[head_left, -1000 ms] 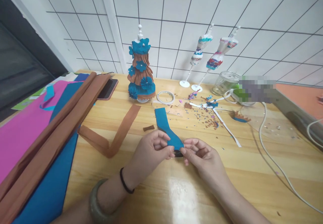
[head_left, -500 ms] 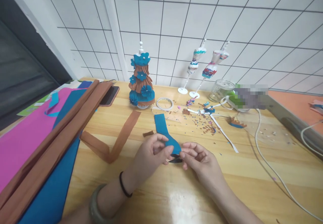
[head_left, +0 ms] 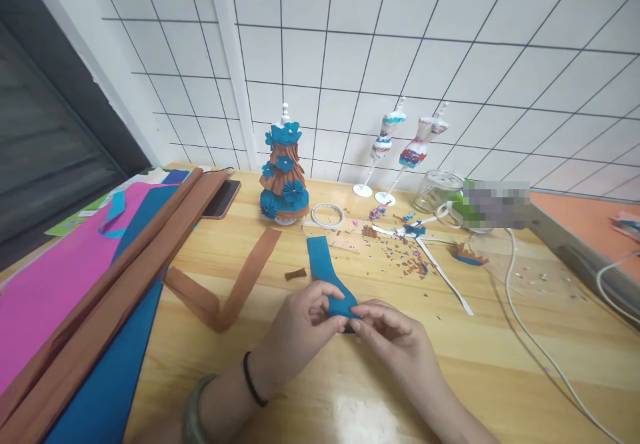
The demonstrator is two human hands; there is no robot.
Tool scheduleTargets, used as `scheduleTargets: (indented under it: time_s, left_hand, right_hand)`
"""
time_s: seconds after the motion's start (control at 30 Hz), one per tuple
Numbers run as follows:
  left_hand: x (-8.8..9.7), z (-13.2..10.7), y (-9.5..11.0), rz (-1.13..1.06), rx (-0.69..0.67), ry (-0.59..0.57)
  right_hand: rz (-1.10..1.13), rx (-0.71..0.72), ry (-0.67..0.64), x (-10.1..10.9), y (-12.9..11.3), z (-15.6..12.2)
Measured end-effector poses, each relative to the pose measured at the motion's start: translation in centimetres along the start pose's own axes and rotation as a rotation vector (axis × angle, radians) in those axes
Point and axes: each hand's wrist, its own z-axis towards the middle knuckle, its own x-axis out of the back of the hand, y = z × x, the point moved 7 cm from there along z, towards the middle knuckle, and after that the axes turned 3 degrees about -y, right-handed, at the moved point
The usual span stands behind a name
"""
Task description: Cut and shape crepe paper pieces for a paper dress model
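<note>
A blue crepe paper strip (head_left: pixel 324 262) runs from the table toward me, its near end bent between my two hands. My left hand (head_left: pixel 313 317) pinches that end from the left, thumb and fingers around the paper. From the right, my right hand (head_left: pixel 393 331) grips the strip's edge between thumb and forefinger. The fingertips of both hands nearly meet. A small dark patch shows on the table just below the paper. Left of the strip lies a small brown paper piece (head_left: pixel 295 274).
A small mannequin in a blue and brown paper dress (head_left: pixel 284 177) stands behind, near a tape roll (head_left: pixel 327 215). Paper scraps (head_left: pixel 415 264), two bare mannequin stands (head_left: pixel 385 197) and a white cable (head_left: pixel 520 321) lie right. Brown paper rolls (head_left: pixel 150 257) and a phone (head_left: pixel 223 200) sit left.
My fingertips have come closer together at the strip's near end, and the paper there is bent more tightly. The view has tilted slightly upward.
</note>
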Motion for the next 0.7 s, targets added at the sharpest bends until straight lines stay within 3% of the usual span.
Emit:
scheduleTargets:
  time_s: [0.33,0.7]
  left_hand:
    - [0.5,-0.2,0.8,0.202,-0.092,0.045]
    - [0.7,-0.4,1.9,0.288,-0.123,0.075]
  right_hand:
    - [-0.270,0.287,-0.033,0.0,-2.7,-0.3]
    - [-0.320,0.314,-0.062,0.0,-3.1,-0.5]
